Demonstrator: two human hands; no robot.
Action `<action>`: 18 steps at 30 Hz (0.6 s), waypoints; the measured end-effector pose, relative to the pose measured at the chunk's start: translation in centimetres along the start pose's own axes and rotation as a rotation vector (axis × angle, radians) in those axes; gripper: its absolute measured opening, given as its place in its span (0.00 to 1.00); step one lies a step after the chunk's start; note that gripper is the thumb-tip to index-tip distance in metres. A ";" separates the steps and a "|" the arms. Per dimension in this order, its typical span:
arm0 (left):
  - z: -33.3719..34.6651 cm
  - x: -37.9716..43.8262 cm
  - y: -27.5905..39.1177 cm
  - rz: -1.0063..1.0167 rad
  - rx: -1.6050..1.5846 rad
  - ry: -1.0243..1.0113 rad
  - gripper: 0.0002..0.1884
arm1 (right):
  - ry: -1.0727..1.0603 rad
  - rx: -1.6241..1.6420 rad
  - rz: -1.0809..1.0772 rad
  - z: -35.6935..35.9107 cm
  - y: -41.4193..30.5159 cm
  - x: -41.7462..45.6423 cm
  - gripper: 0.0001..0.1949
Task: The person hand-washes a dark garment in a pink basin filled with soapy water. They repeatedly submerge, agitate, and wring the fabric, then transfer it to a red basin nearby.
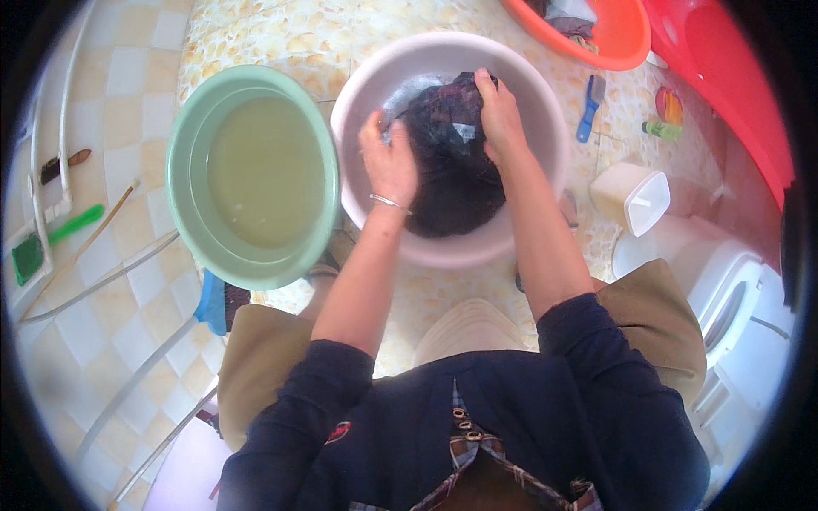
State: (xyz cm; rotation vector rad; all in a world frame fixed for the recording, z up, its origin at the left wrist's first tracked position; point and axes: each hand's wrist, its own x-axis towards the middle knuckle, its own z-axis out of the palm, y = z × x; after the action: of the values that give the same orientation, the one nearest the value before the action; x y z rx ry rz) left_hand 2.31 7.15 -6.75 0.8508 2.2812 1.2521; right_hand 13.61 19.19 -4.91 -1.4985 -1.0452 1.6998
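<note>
A dark wet garment (447, 160) lies bunched in a pale pink plastic basin (447, 252) on the tiled floor, a small white label showing on it. My right hand (501, 112) grips the garment's upper right edge, thumb on top. At the garment's left side, inside the basin, is my left hand (390, 156), its fingers apart and curved; whether they touch the cloth is unclear. A thin bangle is on my left wrist. Close by on the left stands a green plastic basin (185, 172) holding cloudy yellowish water (268, 172).
An orange basin (623, 48) with clothes is at the upper right, beside a red tub (722, 70). A blue-handled brush (589, 112), a green bottle (663, 130) and a white plastic container (629, 197) lie right. Brushes with green (77, 223) and blue (214, 303) parts are left.
</note>
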 end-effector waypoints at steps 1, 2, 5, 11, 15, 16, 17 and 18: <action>-0.1 -0.3 0.9 -0.036 -0.266 -0.146 0.23 | -0.047 0.064 0.002 0.0 0.2 -0.4 0.25; -0.2 -1.0 1.9 -0.084 -0.354 -0.252 0.24 | -0.095 0.128 0.003 0.1 0.5 -0.7 0.25; -0.2 -2.1 3.2 -0.021 -0.298 -0.365 0.30 | -0.160 0.366 0.067 1.9 -1.2 -3.4 0.27; -1.6 -3.5 5.6 -0.091 -0.608 -0.458 0.26 | -0.350 0.675 0.117 2.6 -3.2 -8.0 0.39; -4.4 -4.6 9.2 -0.149 -0.486 -0.395 0.21 | -0.324 0.724 0.003 2.6 -6.5 -12.8 0.41; -4.3 -5.0 9.4 -0.120 -0.573 -0.369 0.20 | -0.284 0.709 -0.026 2.5 -7.5 -14.0 0.41; -4.7 -5.5 10.3 -0.098 -0.596 -0.319 0.20 | -0.281 0.721 -0.056 2.1 -8.1 -14.8 0.41; -5.7 -6.1 11.7 -0.072 -0.616 -0.263 0.20 | -0.284 0.736 -0.085 2.1 -8.8 -15.7 0.40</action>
State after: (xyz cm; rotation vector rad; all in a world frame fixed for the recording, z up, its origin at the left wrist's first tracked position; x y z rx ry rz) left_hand 7.02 4.39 6.51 0.6457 1.5664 1.5744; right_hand 13.52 9.55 10.47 -0.7492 -0.4963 1.9708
